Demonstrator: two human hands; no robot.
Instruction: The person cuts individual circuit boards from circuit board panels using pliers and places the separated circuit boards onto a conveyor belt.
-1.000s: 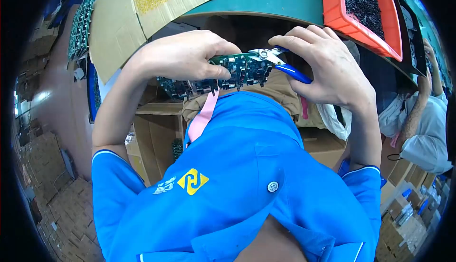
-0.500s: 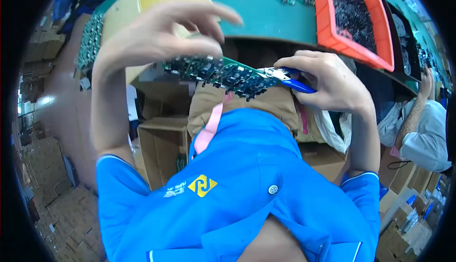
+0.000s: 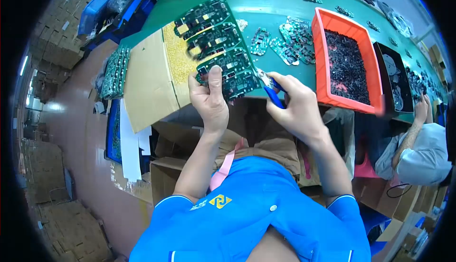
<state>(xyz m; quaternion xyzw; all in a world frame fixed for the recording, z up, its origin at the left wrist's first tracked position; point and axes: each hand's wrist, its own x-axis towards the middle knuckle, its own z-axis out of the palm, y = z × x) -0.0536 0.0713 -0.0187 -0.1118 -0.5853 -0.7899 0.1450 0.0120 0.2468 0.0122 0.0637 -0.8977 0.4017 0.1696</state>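
My left hand point(image 3: 211, 98) grips the lower end of a green circuit board panel point(image 3: 218, 39), thumb on its face. Several oblong boards with dark and yellow parts make up the panel, which is tilted over the table edge. Closed around the blue handles of the cutting pliers point(image 3: 274, 91) is my right hand point(image 3: 299, 112). The silver jaws of the pliers are at the panel's right edge, near its lower corner; whether they touch it is hard to tell.
On the green table point(image 3: 278, 20) lie loose circuit boards point(image 3: 292, 41), a red bin point(image 3: 370, 96) of small dark parts, a black tray point(image 3: 396, 77) and cardboard point(image 3: 149, 72) with yellow bits. Stacked panels point(image 3: 115, 72) stand left. A co-worker's arm point(image 3: 408, 131) is at right.
My left hand has taken hold of the panel's lower end. The panel has been turned and raised over the table, its face now visible. The pliers moved with it, and more of the table shows.
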